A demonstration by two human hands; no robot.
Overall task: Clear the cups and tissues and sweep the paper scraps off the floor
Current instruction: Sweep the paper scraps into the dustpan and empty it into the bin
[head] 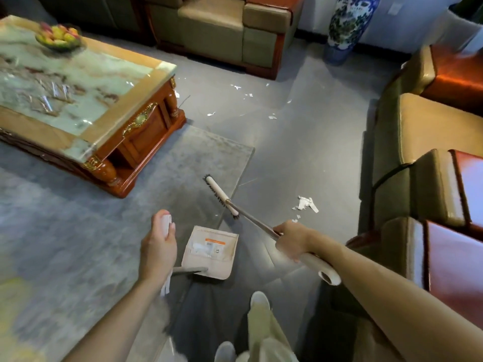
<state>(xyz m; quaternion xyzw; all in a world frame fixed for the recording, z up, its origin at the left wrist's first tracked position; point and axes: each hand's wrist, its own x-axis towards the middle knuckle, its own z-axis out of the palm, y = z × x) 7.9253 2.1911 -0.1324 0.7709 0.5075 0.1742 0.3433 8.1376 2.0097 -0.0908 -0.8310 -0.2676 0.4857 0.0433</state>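
The left hand is curled round the white upper grip of the dustpan, thumb and fingers wrapped about it. The beige pan sits low just to that hand's right, between the two hands, and a few pale bits show inside it.

The right hand is closed tight round the broom where the metal shaft meets the white grip. The grip's end sticks out behind the hand, under the forearm. The shaft runs forward and left from this hand to the brush head, which is down at the edge of the grey rug, beyond the pan.

A small heap of torn paper scraps lies on the grey floor just ahead of the right hand, slightly to its right. More scraps are scattered well ahead of both hands.

Far ahead of the left hand stands the marble-topped table with a fruit bowl. A sofa runs along to the right of the right hand.
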